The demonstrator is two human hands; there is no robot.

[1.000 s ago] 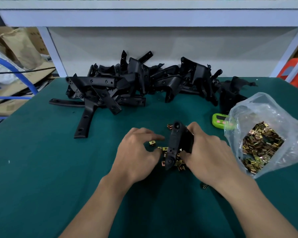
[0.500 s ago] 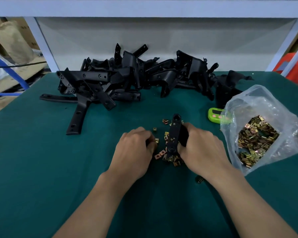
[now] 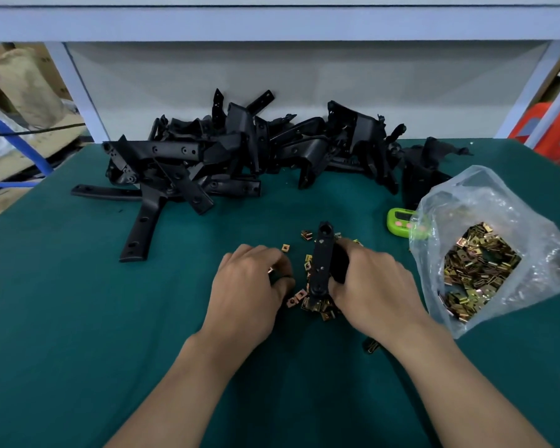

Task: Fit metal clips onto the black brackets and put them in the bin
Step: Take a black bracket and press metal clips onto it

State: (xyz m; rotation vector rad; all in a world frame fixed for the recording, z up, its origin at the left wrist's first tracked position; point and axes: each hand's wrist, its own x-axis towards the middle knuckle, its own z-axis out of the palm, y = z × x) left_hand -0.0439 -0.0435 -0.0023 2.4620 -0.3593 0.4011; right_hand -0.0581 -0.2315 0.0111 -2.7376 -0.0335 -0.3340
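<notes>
Centre frame: black bracket (image 3: 320, 263) is gripped by right hand (image 3: 374, 286); 1 metal clip (image 3: 270, 270) is now pinched by the formerly outstretched left hand (image 3: 249, 286), awaiting fitting.

Dim even light, wide-angle edge distortion.

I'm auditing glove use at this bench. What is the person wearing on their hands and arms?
The left hand and right hand are ungloved, with no watch or bracelet. The forearms are bare to the frame edge, no sleeves in view. A dark band by the left thumb may be a ring or shadow.
</notes>
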